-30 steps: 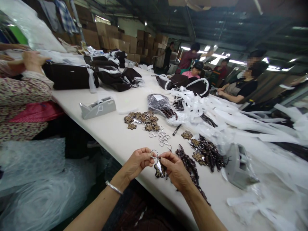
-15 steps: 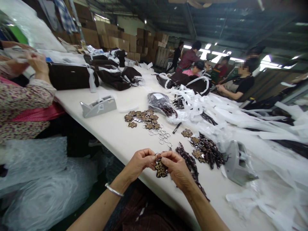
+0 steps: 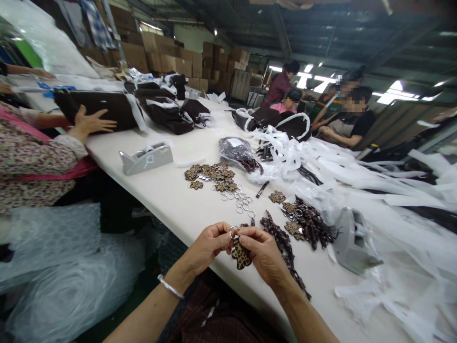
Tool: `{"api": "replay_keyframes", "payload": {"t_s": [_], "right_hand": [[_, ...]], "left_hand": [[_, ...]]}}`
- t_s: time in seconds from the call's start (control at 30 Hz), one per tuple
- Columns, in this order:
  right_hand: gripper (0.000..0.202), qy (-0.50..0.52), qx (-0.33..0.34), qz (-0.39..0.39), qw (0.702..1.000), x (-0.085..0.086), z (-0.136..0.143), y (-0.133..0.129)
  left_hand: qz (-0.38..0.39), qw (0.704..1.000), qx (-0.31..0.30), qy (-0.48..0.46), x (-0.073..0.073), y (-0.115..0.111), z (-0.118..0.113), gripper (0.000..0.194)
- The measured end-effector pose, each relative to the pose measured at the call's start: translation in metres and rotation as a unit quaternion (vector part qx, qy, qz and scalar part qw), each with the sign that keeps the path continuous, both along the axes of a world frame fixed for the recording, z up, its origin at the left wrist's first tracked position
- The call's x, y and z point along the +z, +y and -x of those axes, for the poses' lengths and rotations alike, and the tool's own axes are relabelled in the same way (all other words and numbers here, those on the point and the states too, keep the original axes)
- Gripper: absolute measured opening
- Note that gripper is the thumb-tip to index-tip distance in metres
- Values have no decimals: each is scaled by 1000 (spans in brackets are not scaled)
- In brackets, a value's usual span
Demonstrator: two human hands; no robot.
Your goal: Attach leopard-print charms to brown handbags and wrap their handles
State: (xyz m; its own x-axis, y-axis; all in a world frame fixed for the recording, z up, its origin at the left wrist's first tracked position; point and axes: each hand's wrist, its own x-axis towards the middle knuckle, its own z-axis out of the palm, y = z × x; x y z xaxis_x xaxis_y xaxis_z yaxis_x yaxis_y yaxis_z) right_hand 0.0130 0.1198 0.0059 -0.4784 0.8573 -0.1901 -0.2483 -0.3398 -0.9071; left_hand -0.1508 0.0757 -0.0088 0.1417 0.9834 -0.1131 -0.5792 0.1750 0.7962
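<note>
Above the near edge of the white table, my left hand pinches a silver split key ring between thumb and fingertips. My right hand is closed on a leopard-print bear-shaped charm that hangs below the ring. Whether the charm is threaded on the ring is hidden by my fingertips. Ahead on the table lie loose key rings and a pile of leopard-print charms. Dark patterned straps lie right beside my right hand, with more straps and several charms beyond them.
A grey tape dispenser stands at left, another at right. White strips and plastic cover the right side. A co-worker's hand rests on a dark bag. Bubble wrap lies below left.
The charm has turned and dropped slightly between my hands, and more of the key ring shows. At left, the co-worker's hand has come down onto the dark bag, which has tilted.
</note>
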Motion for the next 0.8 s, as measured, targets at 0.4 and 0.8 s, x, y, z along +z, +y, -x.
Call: {"api": "replay_keyframes", "payload": {"t_s": [0.4,0.8], "right_hand": [[15,-33,-33,-57,997,2,2,-3],[11,-149,-27,-211,966,20,-6,-3]], "left_hand": [[7,999,49,-21,13,1,-8,16],[-8,981,91,173,17,1,-4,17]]}}
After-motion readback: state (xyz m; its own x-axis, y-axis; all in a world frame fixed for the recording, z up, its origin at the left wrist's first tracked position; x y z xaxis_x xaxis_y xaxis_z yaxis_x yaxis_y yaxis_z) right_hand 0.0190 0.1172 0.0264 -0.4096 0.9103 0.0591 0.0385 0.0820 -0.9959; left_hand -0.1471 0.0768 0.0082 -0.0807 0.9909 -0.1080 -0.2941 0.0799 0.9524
